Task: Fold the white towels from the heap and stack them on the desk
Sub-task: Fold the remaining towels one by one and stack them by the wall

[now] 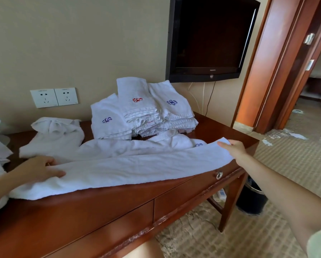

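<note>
Nearest, along the surface's (100, 211) front edge, a long towel (128, 168) lies folded lengthwise. The left hand (41, 167) and right hand (234, 149) grip its ends, fingers curled round the cloth. Folded stacks (143, 112) stand behind, and loose towels (59, 138) are left to fold: roughly midway.

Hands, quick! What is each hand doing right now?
Left hand: holds the left end of the long towel.
Right hand: pinches its right end.
</note>
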A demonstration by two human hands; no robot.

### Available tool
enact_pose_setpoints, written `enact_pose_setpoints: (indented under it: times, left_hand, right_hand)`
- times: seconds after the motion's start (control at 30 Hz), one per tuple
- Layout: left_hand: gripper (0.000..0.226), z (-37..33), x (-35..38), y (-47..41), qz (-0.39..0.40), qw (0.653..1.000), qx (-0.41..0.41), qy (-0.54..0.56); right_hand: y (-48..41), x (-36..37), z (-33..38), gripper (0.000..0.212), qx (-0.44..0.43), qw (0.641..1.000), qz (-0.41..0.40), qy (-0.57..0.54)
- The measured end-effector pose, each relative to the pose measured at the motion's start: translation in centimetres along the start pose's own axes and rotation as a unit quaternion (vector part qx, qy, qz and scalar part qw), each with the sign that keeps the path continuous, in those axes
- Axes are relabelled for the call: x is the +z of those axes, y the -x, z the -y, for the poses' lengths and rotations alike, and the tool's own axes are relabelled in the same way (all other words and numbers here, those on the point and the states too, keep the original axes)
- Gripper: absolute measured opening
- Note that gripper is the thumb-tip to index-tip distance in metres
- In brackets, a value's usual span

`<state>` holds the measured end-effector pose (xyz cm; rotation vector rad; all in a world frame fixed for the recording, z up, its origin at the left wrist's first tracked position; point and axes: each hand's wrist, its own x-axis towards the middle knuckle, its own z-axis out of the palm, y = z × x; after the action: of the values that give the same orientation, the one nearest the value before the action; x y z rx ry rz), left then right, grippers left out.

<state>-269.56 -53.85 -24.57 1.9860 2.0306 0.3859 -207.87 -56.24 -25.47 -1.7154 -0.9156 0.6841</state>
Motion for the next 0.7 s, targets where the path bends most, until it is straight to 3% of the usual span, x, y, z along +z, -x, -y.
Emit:
enact_pose_setpoints:
  times: [0.07, 0.17, 0.27, 0.33, 0.47, 0.57, 0.7]
  left_hand:
    - [0.035, 0.3, 0.0, -0.1, 0.015, 1.000, -0.002, -0.007]
    - [0.035, 0.2, -0.2, 0.1, 0.009, 1.000, 0.003, -0.030]
    - [0.047, -0.8, -0.4, 0.7, -0.025, 0.991, 0.038, -0.122]
    - [0.053, -1.8, -0.3, 1.1, -0.049, 0.979, 0.089, -0.176]
    - [0.050, -3.6, 0.2, 2.0, 0.016, 0.969, 0.107, -0.224]
    - [0.044, -4.0, -0.2, 2.6, 0.043, 0.980, 0.059, -0.186]
    - [0.046, -3.7, -1.1, 3.1, 0.123, 0.983, 0.026, -0.136]
  right_hand:
    - [-0.6, 0.3, -0.6, 0.017, 0.018, 0.996, 0.027, 0.084]
    - [-1.1, 0.6, -0.4, 0.038, 0.004, 0.975, 0.039, 0.218]
    - [-0.9, 0.9, 0.8, 0.047, 0.015, 0.948, 0.056, 0.314]
    - [-0.7, 1.1, 1.5, 0.045, 0.051, 0.933, 0.073, 0.349]
    - [-0.2, 0.6, 2.3, 0.048, 0.074, 0.921, 0.110, 0.366]
    - [-0.4, -1.6, 2.1, 0.067, 0.046, 0.938, 0.038, 0.341]
    - [-0.8, -3.6, 1.6, 0.059, 0.029, 0.930, -0.089, 0.356]
